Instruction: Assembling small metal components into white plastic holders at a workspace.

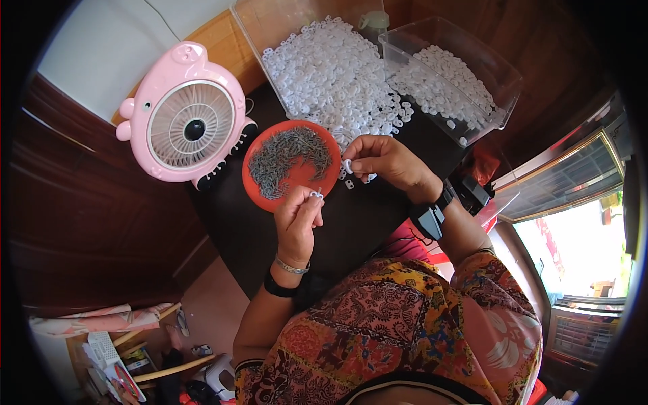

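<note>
Presently, findings as observed from the head view, in past tense:

Left hand: the left hand (pixel 298 217) was raised over the dark table (pixel 364 223), fingertips pinched shut on a small white plastic piece (pixel 316 194), at about 5 o'clock from the red dish.

Right hand: the right hand (pixel 386 160) sat at 3 o'clock from the dish, thumb and forefinger closed on a white ring-shaped piece (pixel 347 166); the other fingers were curled under.

Held pieces: both were small, white and glossy. Whether a pin was already seated in either could not be told at this size.

Red dish: the round red dish (pixel 291 165) lay on the table between the hands and the fan, holding a loose heap of thin grey metal pins (pixel 287 156).

Stock: a clear bin (pixel 270 27) at 12 o'clock was tipped, spilling white rings (pixel 331 74) toward the right hand. A second clear bin (pixel 503 81) at 1 o'clock held a thinner layer of like pieces.

Progress: judged to be mid-run. Both the pin heap and the spilled rings remained large, so much appeared left; which pieces counted as finished could not be told.

Surroundings: a pink pig-shaped fan (pixel 187 115) stood at 10 o'clock from the dish. Two loose white pieces (pixel 352 182) lay on the table just beneath the right hand.
</note>
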Motion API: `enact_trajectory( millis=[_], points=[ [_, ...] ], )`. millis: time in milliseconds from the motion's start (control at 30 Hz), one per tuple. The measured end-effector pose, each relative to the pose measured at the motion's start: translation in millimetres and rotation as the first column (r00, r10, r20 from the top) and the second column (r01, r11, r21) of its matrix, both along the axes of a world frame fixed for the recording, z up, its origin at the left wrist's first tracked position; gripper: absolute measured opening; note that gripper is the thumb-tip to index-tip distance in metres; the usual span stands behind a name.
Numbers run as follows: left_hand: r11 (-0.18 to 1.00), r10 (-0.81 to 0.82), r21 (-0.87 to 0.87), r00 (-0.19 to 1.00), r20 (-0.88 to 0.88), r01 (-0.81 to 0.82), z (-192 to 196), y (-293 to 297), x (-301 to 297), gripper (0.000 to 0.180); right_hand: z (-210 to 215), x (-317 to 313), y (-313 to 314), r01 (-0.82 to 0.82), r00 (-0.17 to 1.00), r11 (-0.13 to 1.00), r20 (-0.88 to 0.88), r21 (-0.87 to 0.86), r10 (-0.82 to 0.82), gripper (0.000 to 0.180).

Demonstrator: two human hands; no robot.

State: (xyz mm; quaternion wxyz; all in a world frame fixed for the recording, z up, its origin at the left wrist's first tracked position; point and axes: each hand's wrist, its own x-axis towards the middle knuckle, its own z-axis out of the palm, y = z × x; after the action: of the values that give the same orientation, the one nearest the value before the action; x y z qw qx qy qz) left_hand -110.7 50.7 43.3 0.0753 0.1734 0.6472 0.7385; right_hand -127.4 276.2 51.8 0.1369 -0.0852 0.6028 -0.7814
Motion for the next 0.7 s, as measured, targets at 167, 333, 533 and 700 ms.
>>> enact_trajectory(
  millis=[167, 333, 533, 700],
  points=[
    [0.999, -0.044, 0.014, 0.999, 0.010, 0.044, -1.4, 0.0, 1.3, 0.015, 0.5, 0.3, -26.0, -0.070, 0.996, 0.991, 0.048, -0.116, 0.076, 0.015],
    [0.998, -0.049, 0.039, 0.998, 0.036, 0.047, -0.4, -0.3, 0.4, 0.017, -3.7, -1.5, -37.9, -0.112, 0.994, 0.987, -0.016, -0.118, 0.111, 0.014],
    [0.996, -0.060, 0.071, 0.997, 0.047, 0.057, -4.8, -0.5, -1.0, 0.017, -2.4, 8.4, -50.5, -0.063, 0.998, 0.991, -0.037, -0.114, 0.059, 0.015],
    [0.996, -0.035, 0.081, 0.998, 0.058, 0.031, -5.8, 0.1, -0.9, 0.018, -5.0, 16.9, -57.9, 0.049, 0.991, 0.992, -0.120, -0.115, -0.063, 0.023]
  ],
)
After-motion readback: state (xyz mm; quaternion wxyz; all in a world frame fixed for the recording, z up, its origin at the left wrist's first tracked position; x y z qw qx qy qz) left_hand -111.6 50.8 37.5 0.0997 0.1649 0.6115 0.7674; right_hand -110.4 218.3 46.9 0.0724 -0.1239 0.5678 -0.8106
